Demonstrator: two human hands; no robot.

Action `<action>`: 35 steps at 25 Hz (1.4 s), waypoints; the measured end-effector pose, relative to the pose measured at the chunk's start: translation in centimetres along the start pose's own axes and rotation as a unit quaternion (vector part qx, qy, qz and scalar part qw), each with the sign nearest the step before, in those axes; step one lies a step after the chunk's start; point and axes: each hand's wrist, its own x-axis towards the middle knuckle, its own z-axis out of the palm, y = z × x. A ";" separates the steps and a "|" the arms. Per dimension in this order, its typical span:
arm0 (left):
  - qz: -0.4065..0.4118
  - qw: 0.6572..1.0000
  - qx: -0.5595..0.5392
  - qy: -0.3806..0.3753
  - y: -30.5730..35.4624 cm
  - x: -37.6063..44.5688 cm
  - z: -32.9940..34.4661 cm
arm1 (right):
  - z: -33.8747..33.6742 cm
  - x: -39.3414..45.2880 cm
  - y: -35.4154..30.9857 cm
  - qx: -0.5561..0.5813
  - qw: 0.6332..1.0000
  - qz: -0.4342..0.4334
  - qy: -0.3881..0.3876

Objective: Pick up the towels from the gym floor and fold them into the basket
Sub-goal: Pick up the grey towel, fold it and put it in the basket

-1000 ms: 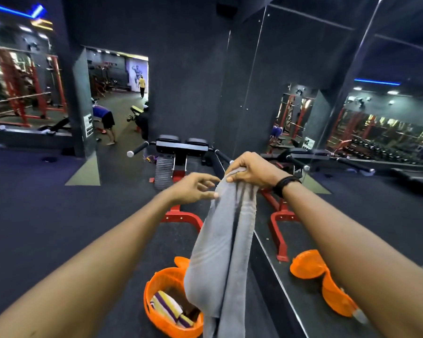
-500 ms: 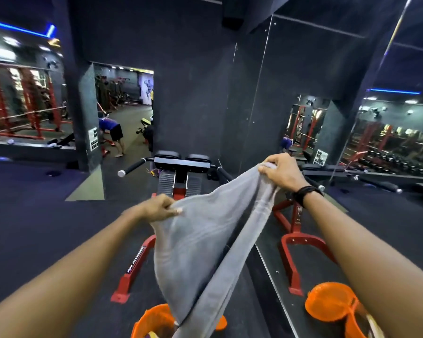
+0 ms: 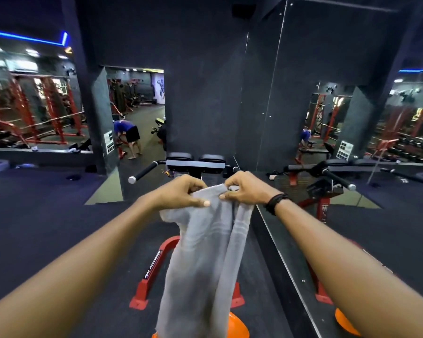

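A grey towel (image 3: 205,259) hangs in front of me, held up by its top edge. My left hand (image 3: 183,193) pinches that edge on the left, thumb pressed on the cloth. My right hand (image 3: 244,190), with a black band on the wrist, pinches the edge right beside it, so both hands nearly touch. The towel drapes down in two long folds. Only a sliver of the orange basket (image 3: 237,325) shows under the towel at the bottom edge; its contents are hidden.
A red-framed exercise bench (image 3: 195,164) with black pads stands straight ahead. A mirror wall (image 3: 327,118) runs along the right and reflects the basket (image 3: 344,324). A person in a blue shirt (image 3: 126,132) bends over far back left. Dark gym floor (image 3: 47,228) spreads to the left.
My hands came together, folding the spread towel's top edge so it hangs narrower. The view tilted up, so less of the basket shows.
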 end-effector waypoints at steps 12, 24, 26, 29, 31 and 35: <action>-0.270 0.872 -0.363 0.189 -1.8 4.4 1.1 | 1.8 5.6 -2.0 0.151 0.978 0.132 0.065; -0.108 0.974 -0.054 0.190 -2.7 4.4 2.2 | 1.9 6.9 -1.0 0.275 0.929 0.245 0.031; -0.068 0.980 0.008 0.186 -2.8 4.4 1.9 | 1.8 6.7 -1.4 0.363 0.892 0.267 0.021; -0.034 0.986 0.053 0.152 -2.9 4.2 1.0 | 1.9 6.0 -1.9 0.441 0.860 0.255 -0.031; -0.047 0.983 0.051 0.172 -3.5 4.1 0.1 | 1.8 5.6 -1.9 0.437 0.872 0.211 -0.066; -0.042 0.975 0.035 0.215 -4.5 3.6 -0.9 | 1.4 5.1 -0.8 0.183 0.954 0.153 -0.182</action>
